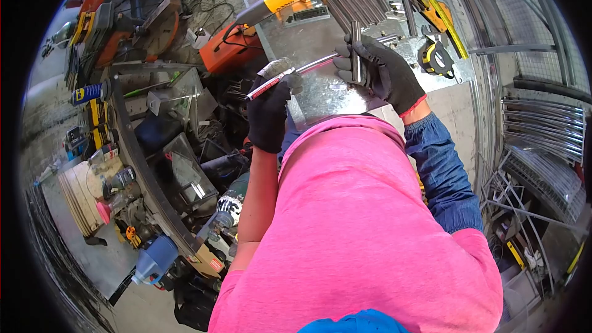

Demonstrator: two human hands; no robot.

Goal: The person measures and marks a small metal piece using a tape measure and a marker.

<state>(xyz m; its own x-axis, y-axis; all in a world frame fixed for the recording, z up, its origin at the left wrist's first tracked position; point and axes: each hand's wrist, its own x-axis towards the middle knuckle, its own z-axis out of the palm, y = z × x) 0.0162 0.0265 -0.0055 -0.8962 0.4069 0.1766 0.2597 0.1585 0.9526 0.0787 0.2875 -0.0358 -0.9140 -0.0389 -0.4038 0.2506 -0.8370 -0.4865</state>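
With the left hand we pinch the marker, and with the right hand we grip the metal tube over the bench, apparently so that both its ends lie exposed.

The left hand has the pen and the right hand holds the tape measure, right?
Not quite: the right hand holds a metal piece; the tape measure lies off to its right, as the head view shows. The left hand does have the pen.
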